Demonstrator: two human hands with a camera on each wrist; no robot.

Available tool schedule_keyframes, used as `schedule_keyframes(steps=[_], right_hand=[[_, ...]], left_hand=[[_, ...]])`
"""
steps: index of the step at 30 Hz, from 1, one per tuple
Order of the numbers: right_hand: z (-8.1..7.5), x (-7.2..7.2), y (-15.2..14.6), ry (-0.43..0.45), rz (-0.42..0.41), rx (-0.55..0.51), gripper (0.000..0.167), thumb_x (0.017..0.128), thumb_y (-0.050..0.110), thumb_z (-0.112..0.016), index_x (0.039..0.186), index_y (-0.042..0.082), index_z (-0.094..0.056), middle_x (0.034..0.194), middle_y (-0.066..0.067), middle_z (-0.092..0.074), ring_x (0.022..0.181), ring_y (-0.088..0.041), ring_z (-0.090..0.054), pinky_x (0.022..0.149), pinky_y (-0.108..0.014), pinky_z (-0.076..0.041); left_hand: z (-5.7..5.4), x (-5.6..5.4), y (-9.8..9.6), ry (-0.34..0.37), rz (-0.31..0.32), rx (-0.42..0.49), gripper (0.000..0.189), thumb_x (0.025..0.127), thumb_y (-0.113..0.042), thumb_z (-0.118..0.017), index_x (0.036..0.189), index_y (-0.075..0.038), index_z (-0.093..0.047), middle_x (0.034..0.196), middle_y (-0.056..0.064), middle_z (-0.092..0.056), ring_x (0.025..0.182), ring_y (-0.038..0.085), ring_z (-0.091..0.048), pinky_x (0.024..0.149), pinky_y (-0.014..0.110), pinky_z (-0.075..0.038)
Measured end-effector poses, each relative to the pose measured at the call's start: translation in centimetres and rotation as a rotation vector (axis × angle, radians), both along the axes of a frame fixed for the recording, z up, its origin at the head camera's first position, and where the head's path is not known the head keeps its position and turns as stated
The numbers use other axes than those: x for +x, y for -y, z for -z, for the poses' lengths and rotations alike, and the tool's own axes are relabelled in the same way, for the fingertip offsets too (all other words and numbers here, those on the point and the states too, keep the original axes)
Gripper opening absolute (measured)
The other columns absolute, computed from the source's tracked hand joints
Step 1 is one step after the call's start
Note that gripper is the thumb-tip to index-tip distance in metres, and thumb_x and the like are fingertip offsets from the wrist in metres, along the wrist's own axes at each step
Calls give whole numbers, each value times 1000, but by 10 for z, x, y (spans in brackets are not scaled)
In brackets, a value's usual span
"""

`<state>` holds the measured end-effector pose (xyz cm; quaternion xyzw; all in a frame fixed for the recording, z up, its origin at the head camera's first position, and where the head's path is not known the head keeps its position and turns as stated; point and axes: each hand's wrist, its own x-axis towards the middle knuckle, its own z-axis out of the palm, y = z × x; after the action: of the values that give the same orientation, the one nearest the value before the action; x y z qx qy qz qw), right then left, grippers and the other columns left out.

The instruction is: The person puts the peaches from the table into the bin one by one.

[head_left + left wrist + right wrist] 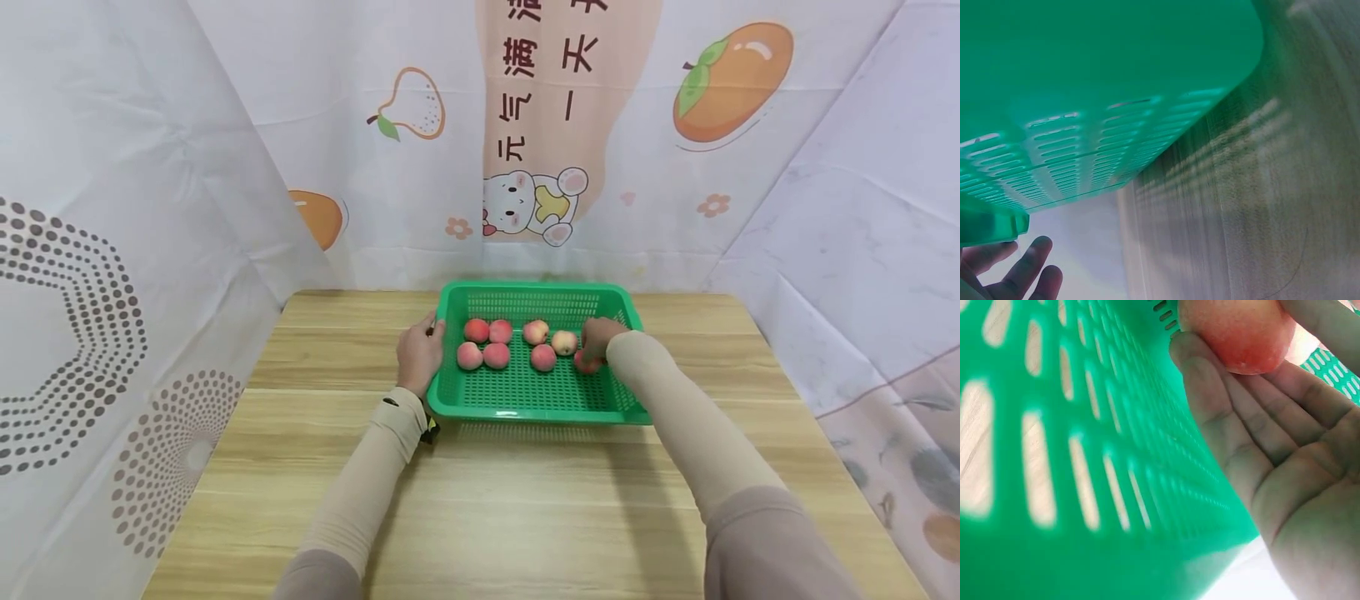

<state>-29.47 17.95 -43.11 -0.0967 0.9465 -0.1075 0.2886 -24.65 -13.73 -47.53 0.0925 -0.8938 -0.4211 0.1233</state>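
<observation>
A green plastic basket (510, 414) with slotted walls stands on the table. On its left side lie several reddish peaches (497, 356); near its middle are three more, among them a paler peach (564, 342). My left hand (420, 357) is at the basket's left rim, its fingers (1025, 267) spread and loosely extended beside the rim in the left wrist view. Inside the basket's right end, my right hand (602, 335) holds a red peach (1241, 331) between thumb and fingers, close to the slotted wall. The head view shows that peach partly covered by the hand.
The wooden table (525, 517) extends in front of the basket and to both sides. Behind it hangs a printed white curtain (420, 192), with more cloth at the left and right. A dark band with a yellow-green patch (430, 429) is at my left wrist.
</observation>
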Motion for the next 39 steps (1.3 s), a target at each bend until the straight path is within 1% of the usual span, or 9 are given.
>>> schedule_keyframes(steps=[7,16,18,20,23,27,31,36,39], right_hand=[[12,-4,-3,-10,18,-22,13,80,9,-67,69,14,-64,53,5,-41,54,-13,-35,53,-28,-35],[16,-8,-7,-13,26,-64,31,84,11,-67,60,19,-49,55,3,-35,53,-13,-33,53,-29,-32],[16,-10,-7,-14,22,-58,22,85,13,-68,66,15,-56,59,1,-39,55,-14,-35,53,-29,-33],[16,-11,-7,-17,18,-52,8,85,15,-70,80,9,-66,67,-1,-47,60,-16,-40,56,-30,-36],[15,-13,-6,-11,16,-41,20,84,15,-71,100,2,-70,76,-5,-54,65,-18,-43,57,-31,-38],[14,-14,-4,-10,8,-37,24,87,17,-69,105,3,-71,86,-9,-62,69,-19,-48,59,-31,-40],[8,-14,-1,-40,4,-35,37,90,21,-66,122,2,-66,118,-18,-65,90,-24,-59,68,-32,-48],[-3,-10,2,-72,-31,-39,40,94,24,-60,126,-1,-63,128,-22,-62,108,-33,-60,80,-39,-52],[-10,-8,2,-91,-48,-44,46,95,28,-61,129,-3,-60,132,-23,-59,114,-37,-59,86,-43,-53]], left_hand=[[1,3,-3,3,0,-11,42,101,-35,-50,138,-17,-57,111,12,-73,99,29,-67,87,45,-51],[0,0,-3,-9,3,-2,42,101,-36,-50,138,-17,-57,108,11,-73,97,29,-67,85,45,-51],[0,0,-3,-16,1,-7,42,101,-37,-50,137,-17,-58,107,11,-73,96,29,-67,84,44,-51],[0,0,-2,-20,1,-12,42,101,-37,-51,137,-16,-58,106,11,-74,95,29,-67,83,44,-51],[0,0,-1,-16,1,-13,43,101,-37,-51,137,-16,-58,104,12,-74,92,28,-67,80,43,-51],[1,-1,0,-7,1,-18,42,101,-36,-50,138,-17,-57,104,12,-74,92,28,-67,80,43,-51],[2,-2,1,-7,6,-32,42,101,-36,-50,138,-16,-57,106,12,-74,94,29,-67,82,44,-51],[2,-3,1,1,1,-31,43,101,-37,-50,138,-16,-57,110,12,-73,100,30,-67,87,46,-50],[2,-3,0,5,-2,-35,43,101,-37,-50,138,-16,-57,109,12,-73,99,31,-67,87,46,-50]])
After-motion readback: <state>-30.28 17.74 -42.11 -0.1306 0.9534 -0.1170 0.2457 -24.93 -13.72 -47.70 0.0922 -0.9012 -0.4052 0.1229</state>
